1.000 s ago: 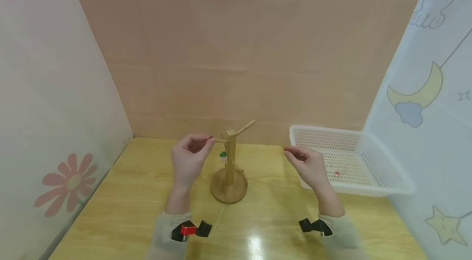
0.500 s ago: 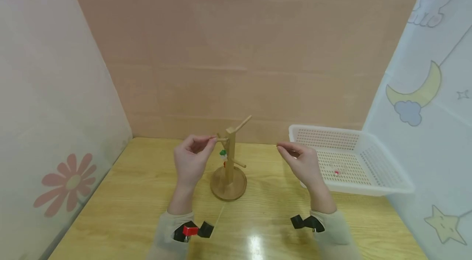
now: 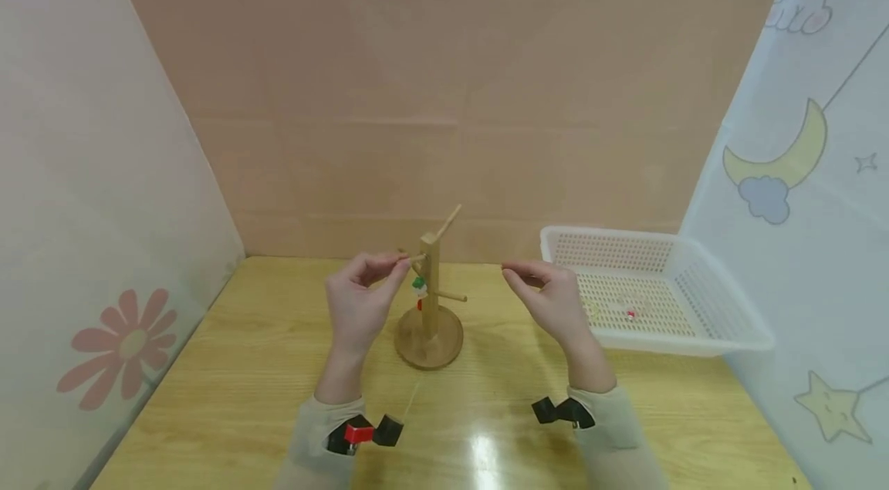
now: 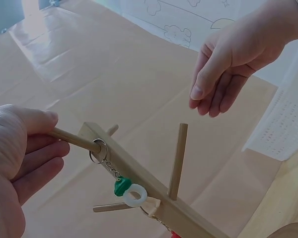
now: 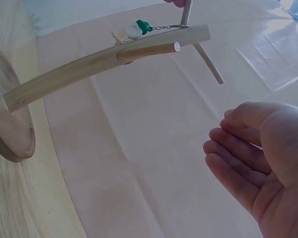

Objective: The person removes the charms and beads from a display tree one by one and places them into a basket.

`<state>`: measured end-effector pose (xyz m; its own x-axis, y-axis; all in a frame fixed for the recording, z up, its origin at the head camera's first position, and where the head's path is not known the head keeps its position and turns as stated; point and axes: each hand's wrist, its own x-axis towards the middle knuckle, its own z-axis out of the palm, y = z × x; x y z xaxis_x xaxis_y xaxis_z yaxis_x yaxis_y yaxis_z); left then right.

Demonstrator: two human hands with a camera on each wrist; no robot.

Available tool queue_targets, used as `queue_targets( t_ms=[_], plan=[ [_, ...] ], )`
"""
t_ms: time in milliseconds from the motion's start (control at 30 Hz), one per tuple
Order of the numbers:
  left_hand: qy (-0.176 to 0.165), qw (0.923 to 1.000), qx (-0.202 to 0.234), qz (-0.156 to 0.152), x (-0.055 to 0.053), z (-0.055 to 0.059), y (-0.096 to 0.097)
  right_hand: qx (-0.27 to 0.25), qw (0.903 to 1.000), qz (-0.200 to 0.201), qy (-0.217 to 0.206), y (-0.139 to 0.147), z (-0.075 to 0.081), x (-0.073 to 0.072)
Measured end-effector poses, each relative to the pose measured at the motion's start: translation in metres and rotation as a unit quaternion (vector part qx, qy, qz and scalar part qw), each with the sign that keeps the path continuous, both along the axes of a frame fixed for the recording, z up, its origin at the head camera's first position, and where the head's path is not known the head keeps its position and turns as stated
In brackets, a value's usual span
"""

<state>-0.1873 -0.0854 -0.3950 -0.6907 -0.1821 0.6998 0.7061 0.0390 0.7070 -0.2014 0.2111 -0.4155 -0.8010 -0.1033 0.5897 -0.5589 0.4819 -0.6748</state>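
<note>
- My left hand [image 3: 361,297] is pinching the end of one smooth, rod-shaped wooden peg [image 4: 72,139] between thumb and fingers.
- My right hand [image 3: 552,301] is hovering apart from the stand, on the side toward the basket; its fingers are curving loosely, released.
- One wooden stand [image 3: 430,282] is rising upright between my hands: a squared post is sitting on one round, flat base [image 3: 447,347], and four pegs are jutting from it in different directions.
- One keychain [image 4: 122,186] is hanging from the peg I am pinching, its thin metal ring [image 4: 106,150] looping around that peg close to the post.
- Below the ring, a fine metal chain [image 4: 112,169] is carrying one lumpy green piece, one white ring-shaped piece [image 4: 144,194] and one beige piece [image 4: 151,205].
- One red piece [image 3: 420,305] is showing lower down; I cannot tell whether it is belonging to the same keychain.
- One white plastic basket [image 3: 667,343], its walls and floor pierced with small holes, is resting on the right; a small red-and-white thing [image 3: 630,314] is lying inside.
- The wood-grained table [image 3: 278,359] is supporting both stand and basket.
- Behind, a creased brown sheet [image 3: 437,112] is hanging.
</note>
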Motion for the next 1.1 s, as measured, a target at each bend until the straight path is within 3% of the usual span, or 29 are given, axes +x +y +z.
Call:
queue_targets(
  t_ms=[167,300,667,933,1100],
  plan=[
    [0.018,0.9997,-0.012,-0.007,0.001,0.001,0.000,0.016,0.9998,0.007,0.012,-0.004,0.003,0.000],
    [0.032,0.9980,-0.036,-0.042,0.003,0.003,0.001,0.019,0.9996,0.009,0.019,-0.004,0.005,0.000],
    [0.063,0.9875,-0.093,-0.111,0.005,0.002,0.005,0.022,0.9994,-0.014,-0.023,0.004,0.006,0.002],
    [0.009,0.9923,-0.057,-0.109,0.011,0.001,0.022,0.015,0.9992,-0.002,-0.038,0.004,0.006,0.004],
    [-0.016,0.9879,-0.074,-0.136,0.013,-0.001,0.029,0.014,0.9990,-0.001,-0.043,0.005,0.005,0.004]
  ],
)
